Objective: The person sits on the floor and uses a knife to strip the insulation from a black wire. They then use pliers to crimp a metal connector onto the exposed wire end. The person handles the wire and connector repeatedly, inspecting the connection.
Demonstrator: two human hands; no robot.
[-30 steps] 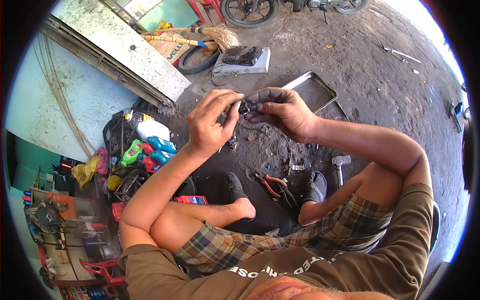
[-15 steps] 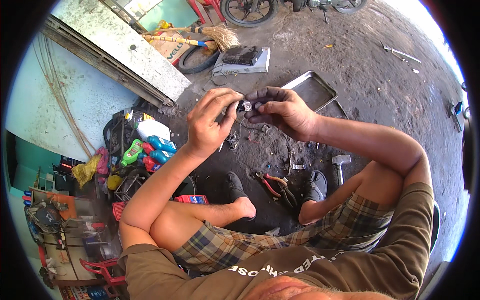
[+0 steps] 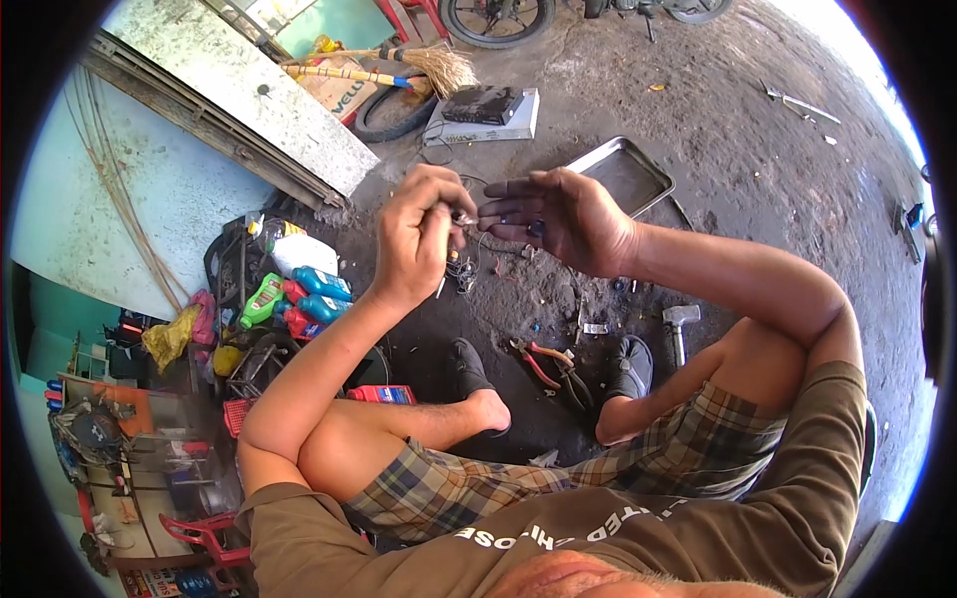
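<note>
My left hand (image 3: pixel 415 239) is raised in front of me, its fingers curled on a small metal part (image 3: pixel 461 217), mostly hidden by the fingertips. My right hand (image 3: pixel 565 222) is beside it, palm turned up and fingers stretched out, dark with grime. A small dark piece (image 3: pixel 535 228) seems to lie on those fingers, too small to make out. Below, between my feet, red-handled pliers (image 3: pixel 535 369) and black-handled pliers (image 3: pixel 573 384) lie on the dirty ground. A hammer (image 3: pixel 679 327) lies by my right foot, and a metal tray (image 3: pixel 666 185) is beyond my right hand.
Oil bottles (image 3: pixel 319 284) and bags (image 3: pixel 171 337) crowd my left. Ahead are boxes (image 3: pixel 478 130), a broom (image 3: pixel 439 65), a loose tyre (image 3: pixel 374 128) and a motorbike (image 3: pixel 498 25). A long metal tool (image 3: pixel 797 105) lies at right.
My right hand has released its pinch and opened palm up. My left hand has curled its fingers further round the small part and shifted slightly up and left.
</note>
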